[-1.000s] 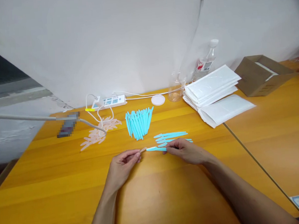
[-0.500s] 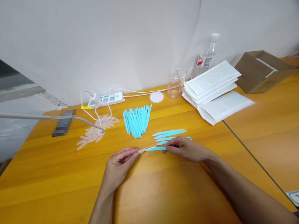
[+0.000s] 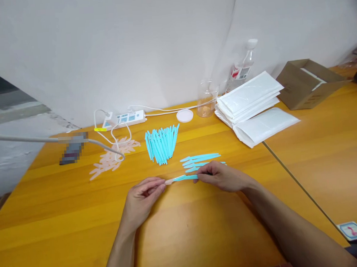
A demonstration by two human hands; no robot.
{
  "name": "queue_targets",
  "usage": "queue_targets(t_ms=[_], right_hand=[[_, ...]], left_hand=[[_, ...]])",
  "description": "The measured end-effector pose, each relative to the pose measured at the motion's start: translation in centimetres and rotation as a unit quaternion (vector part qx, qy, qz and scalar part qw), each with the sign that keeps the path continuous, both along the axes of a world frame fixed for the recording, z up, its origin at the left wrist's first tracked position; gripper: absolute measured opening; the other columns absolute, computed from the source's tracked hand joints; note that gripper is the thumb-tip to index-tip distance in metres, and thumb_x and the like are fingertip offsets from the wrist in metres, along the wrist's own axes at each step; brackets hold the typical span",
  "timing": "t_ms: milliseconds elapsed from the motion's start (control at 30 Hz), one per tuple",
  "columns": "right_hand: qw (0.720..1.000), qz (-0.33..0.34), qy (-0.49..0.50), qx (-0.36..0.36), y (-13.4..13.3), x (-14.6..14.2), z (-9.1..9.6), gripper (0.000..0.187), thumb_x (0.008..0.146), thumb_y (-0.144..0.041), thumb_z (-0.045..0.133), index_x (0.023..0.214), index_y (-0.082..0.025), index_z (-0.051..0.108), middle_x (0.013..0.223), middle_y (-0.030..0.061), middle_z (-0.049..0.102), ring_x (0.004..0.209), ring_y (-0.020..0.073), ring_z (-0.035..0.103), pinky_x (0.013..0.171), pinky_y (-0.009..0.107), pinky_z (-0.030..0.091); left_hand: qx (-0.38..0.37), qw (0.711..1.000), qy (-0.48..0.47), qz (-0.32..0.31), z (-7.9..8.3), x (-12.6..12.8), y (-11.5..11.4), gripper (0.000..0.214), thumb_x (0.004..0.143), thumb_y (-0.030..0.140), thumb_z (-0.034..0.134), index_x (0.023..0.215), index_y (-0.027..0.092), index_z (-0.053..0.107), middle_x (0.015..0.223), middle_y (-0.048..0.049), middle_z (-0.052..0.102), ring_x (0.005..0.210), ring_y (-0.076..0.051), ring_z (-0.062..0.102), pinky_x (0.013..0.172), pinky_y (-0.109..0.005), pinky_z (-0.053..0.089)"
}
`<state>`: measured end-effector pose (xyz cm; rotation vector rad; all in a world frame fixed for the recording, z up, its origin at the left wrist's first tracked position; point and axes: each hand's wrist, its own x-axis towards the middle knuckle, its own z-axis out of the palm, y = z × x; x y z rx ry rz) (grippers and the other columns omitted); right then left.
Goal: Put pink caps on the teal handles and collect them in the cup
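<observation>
Between finger and thumb, my left hand (image 3: pixel 146 198) pinches a translucent blade cap (image 3: pixel 168 182). My right hand (image 3: pixel 222 177) is closed on the handle of a light-blue eyebrow razor (image 3: pixel 184 177), whose blade end points left into the cap's open end. How deep the blade sits in the cap is too small to tell. Just beyond the right hand lie several razors (image 3: pixel 201 157) side by side, some partly hidden by it. A fanned pile of blue razors (image 3: pixel 162 144) is farther back, with loose pale caps (image 3: pixel 115 155) scattered to its left.
Behind the caps, a power strip (image 3: pixel 131 118) trails white cables over them. A round lid (image 3: pixel 184 115), a clear jar (image 3: pixel 206 103) and a bottle (image 3: pixel 241 71) stand along the wall. White padded envelopes (image 3: pixel 265 126) and a cardboard box (image 3: pixel 305 87) occupy the right. A blurred-out dark object (image 3: pixel 73 148) lies left.
The cap and the razor's blade end have come together, where a small gap showed before. Both hands keep their grips. The whole view has shifted slightly.
</observation>
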<state>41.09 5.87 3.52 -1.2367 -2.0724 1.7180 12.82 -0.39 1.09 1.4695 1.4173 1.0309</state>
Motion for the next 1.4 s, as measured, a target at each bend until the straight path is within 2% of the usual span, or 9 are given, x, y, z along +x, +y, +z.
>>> queue_targets(t_ms=[167, 267, 433, 667, 800, 900, 1033, 1233, 1400], right_hand=[[0.999, 0.024, -0.015, 0.019, -0.5, -0.5, -0.2, 0.035, 0.094, -0.039, 0.044, 0.093, -0.018, 0.072, 0.059, -0.0061, 0.036, 0.051, 0.0084, 0.031, 0.046, 0.021, 0.024], [0.992, 0.019, -0.053, 0.112, -0.7, -0.1, 0.2, 0.03, 0.093, -0.036, 0.048, 0.09, -0.02, 0.072, 0.06, -0.0048, 0.049, 0.054, 0.01, 0.039, 0.05, 0.022, 0.028], [0.943, 0.017, -0.133, 0.304, -0.4, 1.4, 0.7, 0.015, 0.087, -0.023, 0.061, 0.086, -0.022, 0.075, 0.082, 0.0038, 0.069, 0.077, 0.0177, 0.06, 0.069, 0.026, 0.039], [0.9, -0.005, -0.237, 0.366, 0.1, 1.7, -0.5, 0.011, 0.083, -0.021, 0.065, 0.084, -0.018, 0.075, 0.085, 0.0085, 0.071, 0.084, 0.0228, 0.065, 0.076, 0.03, 0.042], [0.899, -0.015, -0.241, 0.365, 0.3, 1.7, -0.7, 0.01, 0.083, -0.02, 0.064, 0.077, -0.018, 0.072, 0.078, 0.0067, 0.07, 0.077, 0.0203, 0.064, 0.071, 0.028, 0.04], [0.902, -0.024, -0.225, 0.367, 0.2, 1.6, -0.7, 0.013, 0.085, -0.022, 0.063, 0.074, -0.018, 0.069, 0.075, 0.0051, 0.068, 0.071, 0.0174, 0.061, 0.068, 0.027, 0.039], [0.907, -0.056, -0.178, 0.377, -0.2, 0.8, -0.7, 0.018, 0.09, -0.028, 0.059, 0.077, -0.018, 0.066, 0.074, 0.0039, 0.066, 0.068, 0.0157, 0.057, 0.064, 0.026, 0.037], [0.92, -0.069, -0.124, 0.366, -0.4, -0.4, -1.1, 0.023, 0.094, -0.031, 0.054, 0.078, -0.018, 0.064, 0.072, 0.0034, 0.064, 0.066, 0.0151, 0.055, 0.063, 0.026, 0.037], [0.934, -0.076, -0.091, 0.337, -0.5, -0.4, -1.0, 0.024, 0.093, -0.032, 0.054, 0.078, -0.018, 0.066, 0.071, 0.0025, 0.062, 0.065, 0.0145, 0.053, 0.063, 0.026, 0.036]], left_hand=[[0.043, 0.998, 0.03, -0.044, -0.4, 2.1, 0.0, 0.013, 0.084, 0.026, 0.071, 0.093, 0.023, 0.079, 0.094, -0.0059, 0.074, 0.084, -0.015, 0.069, 0.071, -0.022, 0.055], [0.106, 0.986, 0.098, -0.078, -0.7, 3.2, 0.1, 0.016, 0.087, 0.023, 0.067, 0.099, 0.023, 0.077, 0.096, -0.0051, 0.076, 0.086, -0.015, 0.07, 0.077, -0.024, 0.055], [0.228, 0.94, 0.229, -0.108, -1.2, 4.8, 0.8, 0.018, 0.088, 0.019, 0.065, 0.103, 0.023, 0.074, 0.097, -0.0043, 0.076, 0.088, -0.018, 0.069, 0.081, -0.031, 0.052], [0.252, 0.927, 0.264, -0.084, -2.1, 6.2, 1.2, 0.022, 0.089, 0.021, 0.064, 0.109, 0.024, 0.072, 0.109, -0.0064, 0.073, 0.096, -0.019, 0.066, 0.086, -0.034, 0.051], [0.231, 0.935, 0.263, -0.056, -1.8, 5.1, 1.1, 0.018, 0.09, 0.026, 0.063, 0.105, 0.025, 0.073, 0.102, -0.0048, 0.073, 0.096, -0.018, 0.066, 0.087, -0.032, 0.05], [0.163, 0.941, 0.29, 0.059, -0.8, 2.9, 2.3, 0.021, 0.091, 0.036, 0.06, 0.099, 0.023, 0.074, 0.096, -0.0048, 0.074, 0.085, -0.018, 0.067, 0.08, -0.031, 0.051], [0.003, 0.901, 0.386, 0.195, 0.7, 0.1, 6.0, 0.035, 0.089, 0.05, 0.053, 0.093, 0.023, 0.074, 0.092, -0.006, 0.076, 0.082, -0.024, 0.068, 0.074, -0.034, 0.047], [-0.094, 0.893, 0.395, 0.196, 1.2, -1.5, 11.6, 0.028, 0.073, 0.047, 0.063, 0.076, 0.022, 0.077, 0.08, -0.0106, 0.077, 0.084, -0.032, 0.069, 0.069, -0.035, 0.044], [-0.132, 0.924, 0.323, 0.157, 1.5, -2.3, 11.4, 0.022, 0.071, 0.037, 0.062, 0.06, 0.019, 0.07, 0.055, -0.005, 0.069, 0.061, -0.022, 0.067, 0.06, -0.029, 0.044]])
